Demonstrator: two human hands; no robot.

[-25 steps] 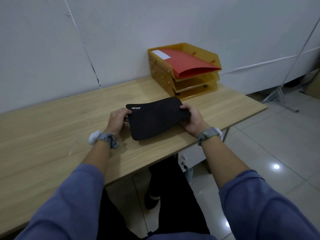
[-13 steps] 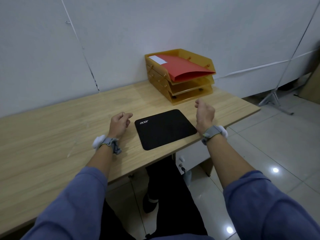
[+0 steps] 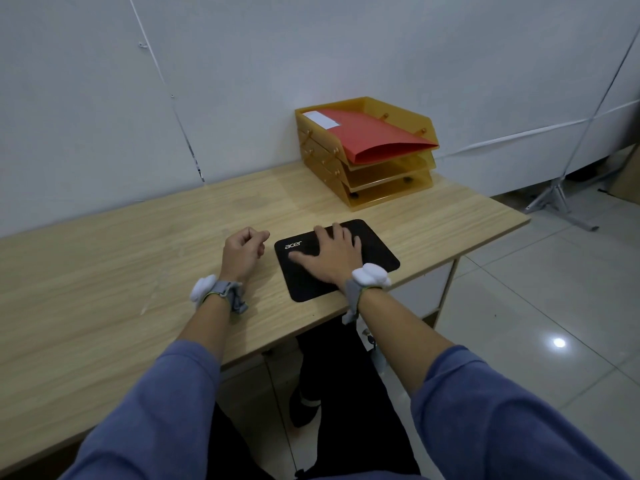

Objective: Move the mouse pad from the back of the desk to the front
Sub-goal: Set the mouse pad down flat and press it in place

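We see the black mouse pad [image 3: 377,251] lying flat on the wooden desk [image 3: 104,271], close to its front edge, with a white logo at its near-left corner. The right hand [image 3: 329,258] rests palm-down on top of the pad with its fingers spread and flat against the surface, pressing rather than pinching anything. The left hand [image 3: 242,251] sits just beside the pad's left edge, not touching it as far as we can tell, curled into a loose fist that holds nothing. Both wrists carry grey straps with white padded pieces, and blue sleeves cover the forearms. Behind the pad, against the wall, stands a yellow stacked paper tray [image 3: 391,188] whose top tier holds a red folder [image 3: 374,136].
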